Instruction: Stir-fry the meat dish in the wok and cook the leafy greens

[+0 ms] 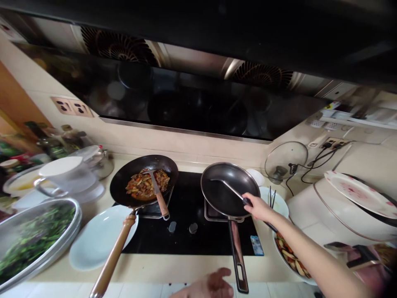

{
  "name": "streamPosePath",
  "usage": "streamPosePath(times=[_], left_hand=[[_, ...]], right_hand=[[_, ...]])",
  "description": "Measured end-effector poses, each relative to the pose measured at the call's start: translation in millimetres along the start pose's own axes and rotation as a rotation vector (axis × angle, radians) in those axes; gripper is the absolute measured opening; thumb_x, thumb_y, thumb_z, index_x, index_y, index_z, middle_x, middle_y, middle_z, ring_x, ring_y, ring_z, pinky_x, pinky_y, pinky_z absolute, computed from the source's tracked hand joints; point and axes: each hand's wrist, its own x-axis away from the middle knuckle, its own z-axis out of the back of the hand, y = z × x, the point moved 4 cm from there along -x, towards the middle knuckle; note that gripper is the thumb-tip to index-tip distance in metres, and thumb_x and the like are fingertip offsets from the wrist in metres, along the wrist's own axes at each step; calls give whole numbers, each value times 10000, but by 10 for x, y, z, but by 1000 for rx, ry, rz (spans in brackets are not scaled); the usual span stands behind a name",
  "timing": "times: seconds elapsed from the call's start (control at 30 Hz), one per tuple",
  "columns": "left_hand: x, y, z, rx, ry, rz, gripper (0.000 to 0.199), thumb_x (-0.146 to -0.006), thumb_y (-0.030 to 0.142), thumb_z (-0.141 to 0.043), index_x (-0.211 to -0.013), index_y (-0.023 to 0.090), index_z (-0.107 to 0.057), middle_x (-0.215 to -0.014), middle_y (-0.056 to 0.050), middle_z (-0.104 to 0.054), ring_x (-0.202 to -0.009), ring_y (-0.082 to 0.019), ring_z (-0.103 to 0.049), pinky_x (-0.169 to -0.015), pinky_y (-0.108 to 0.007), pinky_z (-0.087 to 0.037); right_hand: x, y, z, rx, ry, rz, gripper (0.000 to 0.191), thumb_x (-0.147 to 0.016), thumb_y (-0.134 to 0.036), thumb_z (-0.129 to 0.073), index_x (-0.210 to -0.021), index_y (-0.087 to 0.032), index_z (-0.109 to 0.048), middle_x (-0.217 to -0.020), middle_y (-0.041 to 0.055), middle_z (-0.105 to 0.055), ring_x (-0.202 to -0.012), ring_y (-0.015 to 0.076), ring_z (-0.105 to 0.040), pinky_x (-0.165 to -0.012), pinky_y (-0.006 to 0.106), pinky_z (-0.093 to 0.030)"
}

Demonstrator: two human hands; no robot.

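My right hand [259, 207] is closed round the black handle of a metal spatula [231, 188]. The spatula reaches down into a dark frying pan [228, 171] on the right burner, and no food shows in that pan. Low in the view, my left hand [217, 283] is slightly blurred, with fingers apart and nothing in it. It is beside the frying pan's long handle [238, 260], not touching it. On the left burner a wok [119, 186] holds cooked meat and vegetables [145, 186]. A wooden-handled turner [159, 196] rests across that food and the wok's rim.
A pale blue plate [93, 244] and a bowl of leafy greens [34, 244] stand left. At right are a plate with chopsticks [273, 198], a bowl of sliced vegetables [291, 256], a glass lid [287, 159] and a white cooker [328, 207]. The range hood [198, 107] hangs above.
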Motion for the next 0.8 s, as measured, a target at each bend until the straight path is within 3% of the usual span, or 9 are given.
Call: streamPosePath(times=[0.13,0.23,0.37,0.47,0.57,0.67,0.8], left_hand=[[-468,-104,-295,272,-57,26,651,-510,549,-854,-1028,223,-631,-1014,-96,-683,-848,-266,-686,-805,-393,-428],[-550,-102,-365,411,-73,-10,599,-488,588,-843,-869,183,-621,-894,-105,-693,-759,-257,-684,-785,-393,-430],[-477,-137,-229,252,103,-43,687,-406,703,-811,-800,202,-556,-672,-47,-646,-566,-162,-588,-623,-314,-393],[-365,-134,-58,136,236,-46,733,-428,776,-733,-840,220,-493,-633,15,-591,-412,-105,-489,-469,-268,-266],[-226,-43,89,56,318,-108,632,-553,732,-687,-829,215,-453,-626,38,-561,-351,-67,-427,-423,-255,-165],[-92,67,151,3,352,-162,513,-664,642,-661,-811,205,-437,-629,50,-557,-371,-49,-438,-431,-244,-167],[3,120,134,-21,363,-172,480,-707,628,-626,-809,202,-428,-626,60,-557,-397,-44,-451,-434,-226,-194]], right_hand=[[566,195,333,96,-94,43,303,-763,-51,-570,-980,-253,-635,-753,-19,-644,-701,170,-603,-632,242,-387],[580,367,507,279,-92,-48,286,-768,-46,-547,-956,-233,-652,-774,21,-667,-729,199,-619,-628,258,-381],[160,337,393,354,31,-121,376,-825,-50,-475,-1158,-175,-597,-985,138,-687,-888,260,-635,-675,298,-390],[156,334,365,357,24,-110,396,-831,-40,-465,-1186,-171,-581,-1036,156,-681,-943,268,-630,-699,303,-386],[392,408,539,393,-55,-120,357,-765,7,-503,-1024,-189,-652,-948,128,-694,-884,265,-640,-677,296,-378],[427,373,673,385,-93,-138,308,-733,24,-504,-885,-194,-660,-838,78,-678,-803,229,-634,-634,270,-371],[227,252,662,326,-48,-177,299,-788,-48,-480,-994,-211,-623,-840,43,-658,-612,168,-611,-527,239,-375]])
